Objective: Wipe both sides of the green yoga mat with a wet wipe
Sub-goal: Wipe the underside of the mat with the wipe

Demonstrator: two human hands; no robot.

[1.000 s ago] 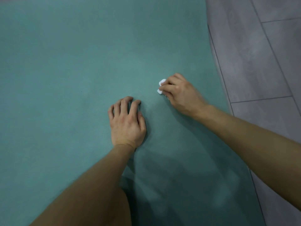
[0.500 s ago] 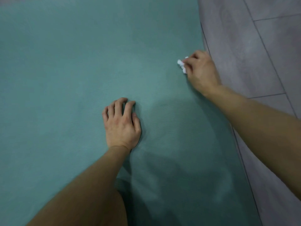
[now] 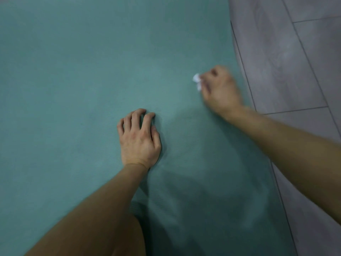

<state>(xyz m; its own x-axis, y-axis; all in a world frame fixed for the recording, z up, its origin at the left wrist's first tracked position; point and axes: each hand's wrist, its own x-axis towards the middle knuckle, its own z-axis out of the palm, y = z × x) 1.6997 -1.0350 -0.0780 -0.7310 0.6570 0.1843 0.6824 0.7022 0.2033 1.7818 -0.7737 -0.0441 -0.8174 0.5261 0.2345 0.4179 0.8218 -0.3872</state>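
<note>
The green mat (image 3: 73, 71) lies flat and fills everything to the left of the left grip. It runs on beneath both grips and past their fingertips to the top of the view.

The left grip (image 3: 138, 140), a bare hand, rests palm down on the mat. Its heel and the tips of its 4 bent fingers touch the mat, the thumb lies along the side facing the right grip, and it holds nothing. Behind its wrist the bare forearm runs back to the lower left corner, with a bare leg (image 3: 129, 237) showing under it.

Between the 2 grips the mat is bare, with a soft shadow on it behind the right grip's wrist.

The wipe (image 3: 196, 79), a small crumpled white wad, sticks out at the left side of the right grip, low against the mat. The right grip (image 3: 220, 88) is farther from the person than the left grip and well apart from it. Its fingers are curled round the wipe, knuckles up. It is blurred, so how each finger lies cannot be told. It is over the mat, near the mat's right edge.

To the right of that grip, past the edge, is the grey floor (image 3: 295, 71) with thin dark seams. The right forearm crosses from floor to mat behind the wrist.
</note>
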